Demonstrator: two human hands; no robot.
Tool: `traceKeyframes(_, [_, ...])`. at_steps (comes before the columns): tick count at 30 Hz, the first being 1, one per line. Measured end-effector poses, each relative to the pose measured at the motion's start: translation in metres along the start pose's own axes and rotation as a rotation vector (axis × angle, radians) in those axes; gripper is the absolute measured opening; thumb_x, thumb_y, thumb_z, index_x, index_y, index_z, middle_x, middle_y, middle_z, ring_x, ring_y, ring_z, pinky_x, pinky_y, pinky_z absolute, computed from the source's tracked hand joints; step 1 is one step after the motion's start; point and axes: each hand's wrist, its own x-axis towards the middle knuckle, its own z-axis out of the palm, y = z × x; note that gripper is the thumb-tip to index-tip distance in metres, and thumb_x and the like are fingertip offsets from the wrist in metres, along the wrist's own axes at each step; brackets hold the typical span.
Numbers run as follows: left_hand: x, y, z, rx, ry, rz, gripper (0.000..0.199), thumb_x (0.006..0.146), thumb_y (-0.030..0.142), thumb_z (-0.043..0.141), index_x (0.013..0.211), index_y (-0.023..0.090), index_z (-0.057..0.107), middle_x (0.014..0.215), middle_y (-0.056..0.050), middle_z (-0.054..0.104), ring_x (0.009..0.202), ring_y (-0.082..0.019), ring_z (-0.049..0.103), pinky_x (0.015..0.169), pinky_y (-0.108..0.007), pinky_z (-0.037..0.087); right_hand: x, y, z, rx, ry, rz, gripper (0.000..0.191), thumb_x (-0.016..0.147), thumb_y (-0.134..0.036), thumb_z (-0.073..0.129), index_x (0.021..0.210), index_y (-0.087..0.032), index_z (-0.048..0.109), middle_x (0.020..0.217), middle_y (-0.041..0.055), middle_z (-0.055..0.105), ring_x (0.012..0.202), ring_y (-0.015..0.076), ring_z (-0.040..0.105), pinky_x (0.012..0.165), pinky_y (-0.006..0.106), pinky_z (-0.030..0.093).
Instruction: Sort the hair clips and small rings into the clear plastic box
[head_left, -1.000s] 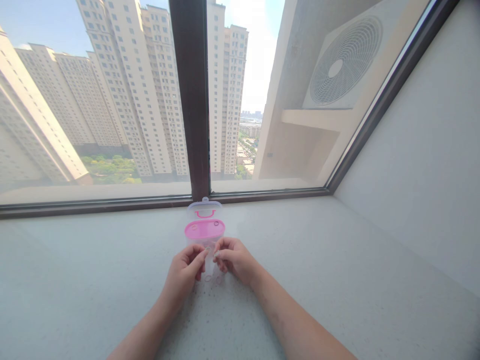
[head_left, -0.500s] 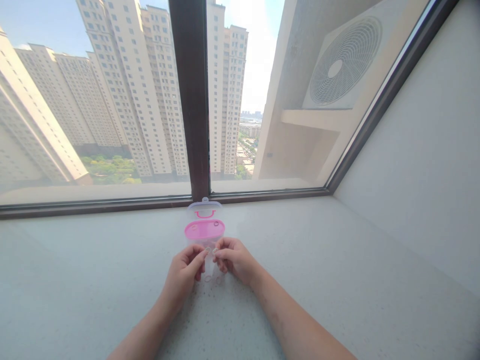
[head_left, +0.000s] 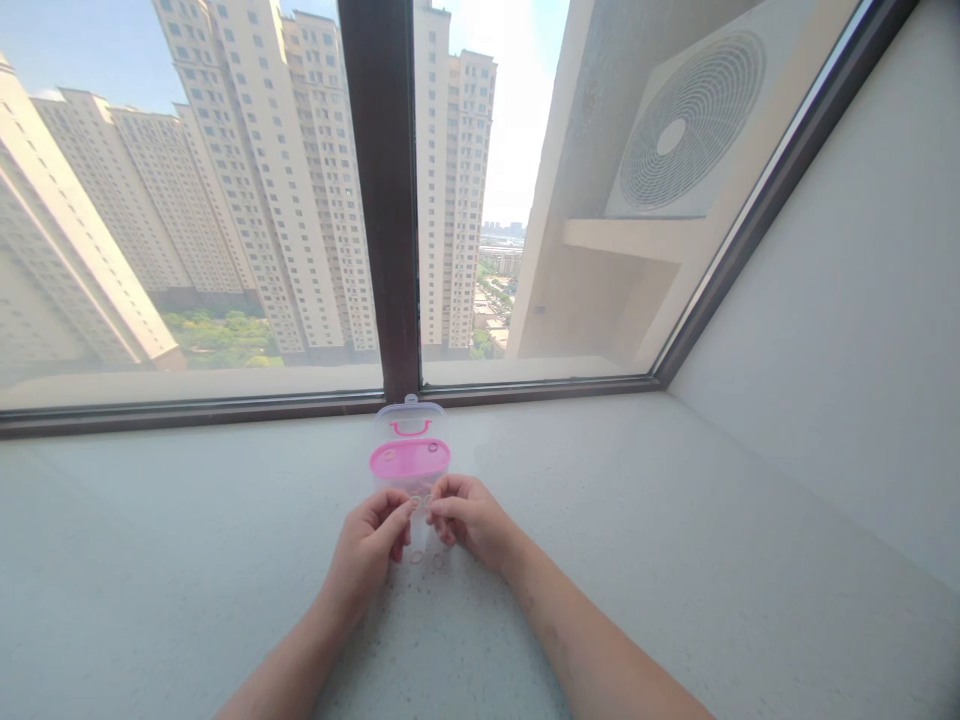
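In the middle of the sill, my left hand (head_left: 367,532) is closed, pinching a small pale ring (head_left: 415,499) between thumb and forefinger. My right hand (head_left: 471,515) faces it, its fingertips closed on a second pale ring (head_left: 427,500). The two rings are side by side, nearly touching; whether they are elastic is too small to tell. Behind my hands stands a clear plastic box with a pink tray (head_left: 409,460) in its top, where two small rings rest. Between and below my hands, two pinkish rings (head_left: 416,558) show.
A clear lid (head_left: 410,412) with a pink handle (head_left: 411,430) is raised behind the tray, close to the dark window frame (head_left: 397,392). The pale speckled sill (head_left: 202,560) stretches to both sides. A white wall (head_left: 840,330) rises on the right.
Both hands stay almost in place. The rings at my fingertips have turned slightly, and the two hands remain close together.
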Motion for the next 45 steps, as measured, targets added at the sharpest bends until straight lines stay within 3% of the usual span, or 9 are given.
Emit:
traceKeyframes(25, [0.0005, -0.0008, 0.0006, -0.024, 0.010, 0.006, 0.017, 0.075, 0.032, 0.058, 0.077, 0.015, 0.059, 0.049, 0.006, 0.050, 0.041, -0.008, 0.040, 0.041, -0.018, 0.029, 0.0000, -0.0004, 0.0004, 0.014, -0.003, -0.005, 0.011, 0.066, -0.016, 0.066, 0.071, -0.014, 0.056, 0.060, 0.0003, 0.062, 0.039, 0.0065, 0.047, 0.036, 0.017, 0.032])
traceKeyframes(45, [0.0019, -0.0036, 0.0001, -0.033, 0.011, -0.015, 0.026, 0.075, 0.038, 0.061, 0.083, 0.014, 0.063, 0.049, 0.005, 0.051, 0.040, -0.008, 0.040, 0.040, -0.018, 0.029, 0.0000, -0.0033, 0.0025, 0.038, 0.011, 0.026, 0.012, 0.066, -0.021, 0.065, 0.070, -0.015, 0.055, 0.059, 0.0004, 0.062, 0.038, 0.0071, 0.047, 0.035, 0.018, 0.031])
